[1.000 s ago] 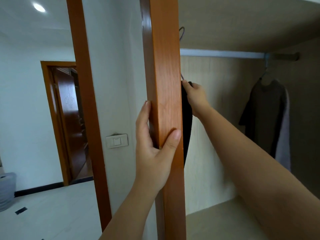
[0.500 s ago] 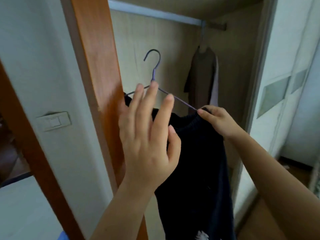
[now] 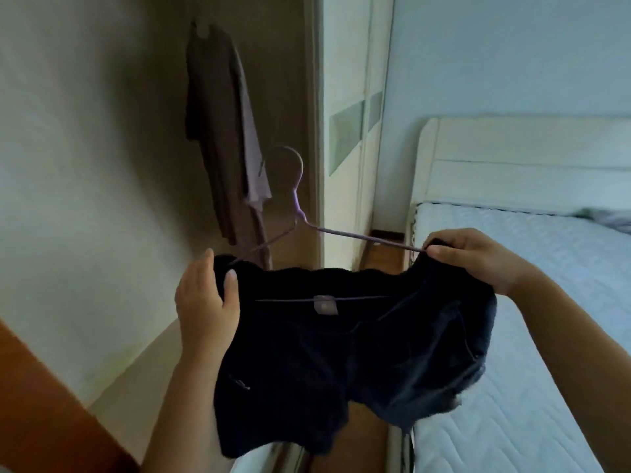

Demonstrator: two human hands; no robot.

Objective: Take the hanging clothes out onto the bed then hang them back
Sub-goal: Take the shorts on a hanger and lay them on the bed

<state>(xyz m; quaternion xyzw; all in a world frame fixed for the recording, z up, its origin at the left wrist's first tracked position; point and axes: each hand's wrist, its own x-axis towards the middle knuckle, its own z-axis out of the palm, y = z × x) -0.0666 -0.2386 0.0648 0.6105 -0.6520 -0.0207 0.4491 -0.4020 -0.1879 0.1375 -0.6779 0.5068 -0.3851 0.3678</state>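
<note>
No words, numbers or brand names could be read anywhere in the view. A small pale label (image 3: 322, 304) sat at the middle of the waistband of the dark shorts (image 3: 300, 363), touching the lower bar of the hanger (image 3: 358, 237), but anything printed on it was too blurred to make out. A short pale mark (image 3: 240, 384) showed low on the left leg of the shorts. It was too small and smeared to tell whether it was lettering or a logo.
</note>
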